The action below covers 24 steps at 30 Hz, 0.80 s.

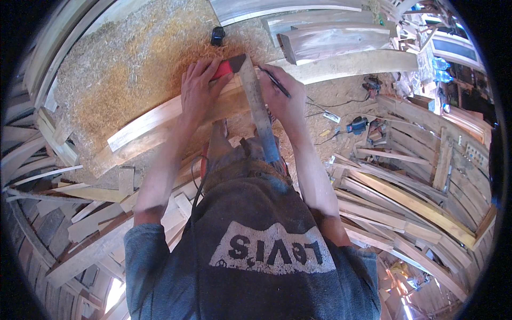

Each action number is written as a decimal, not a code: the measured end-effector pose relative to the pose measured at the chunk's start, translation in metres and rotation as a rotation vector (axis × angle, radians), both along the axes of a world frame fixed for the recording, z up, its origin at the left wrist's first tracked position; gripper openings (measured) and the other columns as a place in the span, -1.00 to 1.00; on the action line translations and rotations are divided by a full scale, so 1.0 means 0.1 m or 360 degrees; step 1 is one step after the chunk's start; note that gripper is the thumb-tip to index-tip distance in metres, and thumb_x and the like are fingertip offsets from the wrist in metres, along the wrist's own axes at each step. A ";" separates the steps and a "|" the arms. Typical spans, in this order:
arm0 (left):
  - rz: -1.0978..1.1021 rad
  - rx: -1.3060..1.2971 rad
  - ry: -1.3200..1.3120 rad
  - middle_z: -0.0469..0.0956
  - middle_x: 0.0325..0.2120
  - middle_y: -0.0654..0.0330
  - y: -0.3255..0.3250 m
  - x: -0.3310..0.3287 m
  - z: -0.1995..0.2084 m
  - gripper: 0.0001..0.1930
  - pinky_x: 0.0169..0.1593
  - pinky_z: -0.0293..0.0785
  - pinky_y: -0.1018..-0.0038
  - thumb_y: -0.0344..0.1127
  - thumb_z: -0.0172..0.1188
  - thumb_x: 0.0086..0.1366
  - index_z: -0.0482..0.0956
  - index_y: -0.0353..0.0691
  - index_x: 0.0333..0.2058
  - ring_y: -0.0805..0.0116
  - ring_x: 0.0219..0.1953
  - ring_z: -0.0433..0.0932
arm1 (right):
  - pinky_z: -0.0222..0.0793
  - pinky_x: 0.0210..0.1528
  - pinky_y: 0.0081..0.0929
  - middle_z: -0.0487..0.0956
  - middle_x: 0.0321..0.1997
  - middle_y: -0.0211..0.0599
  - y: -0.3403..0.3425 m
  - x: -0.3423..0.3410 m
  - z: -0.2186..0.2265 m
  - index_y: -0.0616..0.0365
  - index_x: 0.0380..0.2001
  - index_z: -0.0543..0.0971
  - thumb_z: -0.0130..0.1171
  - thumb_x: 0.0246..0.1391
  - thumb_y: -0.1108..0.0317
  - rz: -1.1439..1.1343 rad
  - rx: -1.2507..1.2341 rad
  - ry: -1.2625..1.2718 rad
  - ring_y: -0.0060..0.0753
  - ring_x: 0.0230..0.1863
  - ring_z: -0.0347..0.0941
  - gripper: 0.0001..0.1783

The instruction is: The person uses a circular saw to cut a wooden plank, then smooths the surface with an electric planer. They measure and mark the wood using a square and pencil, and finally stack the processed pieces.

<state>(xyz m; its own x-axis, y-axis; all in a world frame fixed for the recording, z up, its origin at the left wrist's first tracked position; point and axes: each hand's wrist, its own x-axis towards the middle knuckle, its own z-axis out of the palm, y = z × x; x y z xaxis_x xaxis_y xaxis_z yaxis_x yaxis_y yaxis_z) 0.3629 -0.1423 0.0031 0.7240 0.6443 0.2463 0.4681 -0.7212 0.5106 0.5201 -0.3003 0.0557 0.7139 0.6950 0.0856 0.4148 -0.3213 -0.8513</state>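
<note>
My left hand [200, 88] is closed on the red stock of a try square [226, 68], which lies against a wooden board [154, 120]. The square's long grey metal blade [255, 101] crosses the board and reaches back toward my body. Just right of the blade, my right hand [282, 96] grips a dark, slim pencil or pen [276, 82], its tip close to the blade's far end by the board. My fingers hide part of the square's stock and the board beneath.
Sawdust and shavings cover the bench surface [117, 69] beyond the board. A small black object [217, 36] stands there. More planks [336, 42] lie at the far right. Corded power tools [357, 126] sit on the ground to the right. Stacked timber [394, 208] lies on both sides.
</note>
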 end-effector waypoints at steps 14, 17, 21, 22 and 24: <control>0.0019 0.0040 -0.0041 0.60 -0.02 0.15 0.00 0.00 -0.02 -0.46 0.14 0.39 0.14 0.09 0.33 0.29 0.66 -0.12 0.11 0.08 0.08 0.51 | 0.58 -0.21 -0.18 0.72 -0.32 -0.10 0.00 0.07 0.18 0.02 -0.24 0.75 0.29 0.19 0.24 0.0011 -0.0167 -0.0210 0.01 -0.29 0.69 -0.84; -0.0003 0.0060 -0.0042 0.60 -0.01 0.15 0.02 0.01 -0.05 -0.47 0.14 0.39 0.13 0.09 0.33 0.30 0.65 -0.13 0.11 0.08 0.08 0.52 | 0.58 -0.21 -0.16 0.72 -0.31 -0.08 0.05 0.07 -0.01 0.01 -0.22 0.75 0.31 0.19 0.26 0.0124 -0.0056 0.0002 0.02 -0.27 0.69 -0.84; 0.0011 0.0024 -0.0039 0.59 0.01 0.14 0.00 -0.02 -0.05 -0.47 0.17 0.38 0.13 0.07 0.33 0.30 0.65 -0.14 0.11 0.09 0.11 0.51 | 0.57 -0.20 -0.16 0.70 -0.33 -0.01 -0.53 -0.12 0.20 0.05 -0.23 0.75 0.31 0.16 0.29 0.0194 -0.0489 -0.0045 0.06 -0.28 0.66 -0.84; -0.0001 0.0032 -0.0068 0.59 0.01 0.14 0.00 -0.01 -0.04 -0.47 0.17 0.38 0.13 0.06 0.34 0.30 0.65 -0.14 0.11 0.09 0.11 0.51 | 0.57 -0.23 -0.24 0.71 -0.34 -0.06 -0.79 -0.16 0.15 0.08 -0.22 0.76 0.30 0.18 0.32 0.0223 -0.0593 -0.0074 -0.06 -0.31 0.68 -0.84; 0.0004 0.0043 -0.0057 0.59 0.02 0.13 0.00 -0.02 -0.01 -0.47 0.18 0.38 0.14 0.05 0.34 0.30 0.65 -0.15 0.12 0.08 0.13 0.50 | 0.57 -0.19 -0.37 0.74 -0.32 -0.16 -1.11 -0.23 0.17 0.14 -0.19 0.76 0.28 0.22 0.37 0.0157 -0.0628 0.0136 -0.25 -0.30 0.70 -0.83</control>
